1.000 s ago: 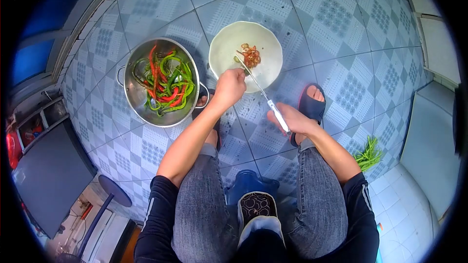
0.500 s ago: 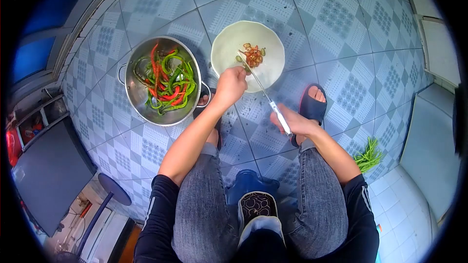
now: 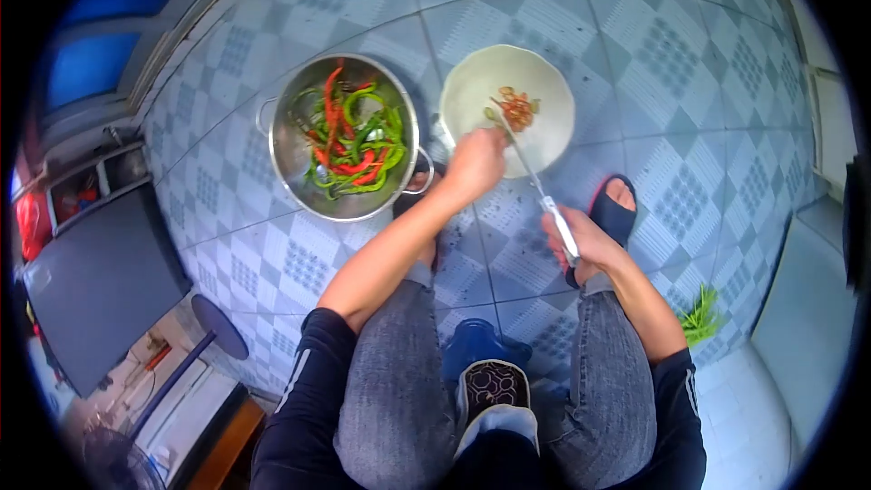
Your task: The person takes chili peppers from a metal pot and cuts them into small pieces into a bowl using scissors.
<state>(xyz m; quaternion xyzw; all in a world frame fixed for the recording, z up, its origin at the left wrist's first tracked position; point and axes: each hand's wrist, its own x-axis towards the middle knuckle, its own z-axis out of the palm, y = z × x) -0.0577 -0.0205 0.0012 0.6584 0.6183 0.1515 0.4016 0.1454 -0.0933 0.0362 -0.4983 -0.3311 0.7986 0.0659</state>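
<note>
My left hand (image 3: 478, 161) is closed in a pinch at the near rim of a pale bowl (image 3: 463, 82). A bit of green pepper (image 3: 491, 114) shows just past its fingertips, against a blade. My right hand (image 3: 588, 240) grips the white handle of a knife (image 3: 560, 229), whose thin blade slants up and left over the bowl to the left fingertips. In the bowl lies a small heap of cut red and green pepper pieces (image 3: 517, 111). Most of what the left fingers hold is hidden by the hand.
Left of the bowl, a two-handled metal pot (image 3: 288, 183) holds whole red and green peppers (image 3: 367, 141). Green stalks (image 3: 700, 318) lie on the tiled floor at right. A blue stool (image 3: 481, 345) is between my legs; a fan (image 3: 113, 454) stands lower left.
The whole view has shifted, so bowl, pot and hands appear farther right. Both hands keep their hold, and the blade stays at the left fingertips over the bowl.
</note>
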